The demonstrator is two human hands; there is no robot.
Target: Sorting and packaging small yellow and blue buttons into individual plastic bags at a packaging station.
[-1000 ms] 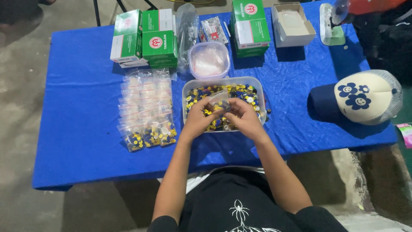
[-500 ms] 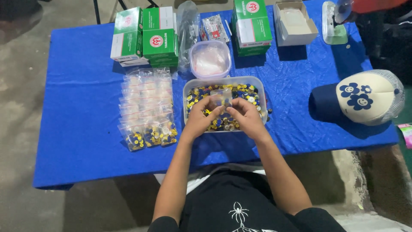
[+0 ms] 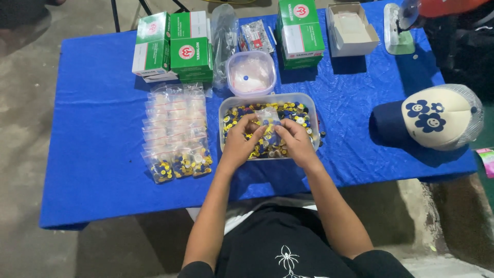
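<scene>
Over the clear tub (image 3: 226, 110) of yellow-blue beads, left hand (image 3: 241, 140) and right hand (image 3: 294, 140) pinched one small plastic bag (image 3: 268, 123) on desk (image 3: 92, 139).

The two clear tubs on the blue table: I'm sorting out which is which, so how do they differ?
The rectangular tub is larger, sits nearer the person, and holds many small yellow and dark blue pieces; both hands, left hand and right hand, hold a small clear bag over it. The round tub is smaller, lies farther back, and holds what look like clear bags. Both are clear plastic, open-topped, on the blue cloth.
</scene>
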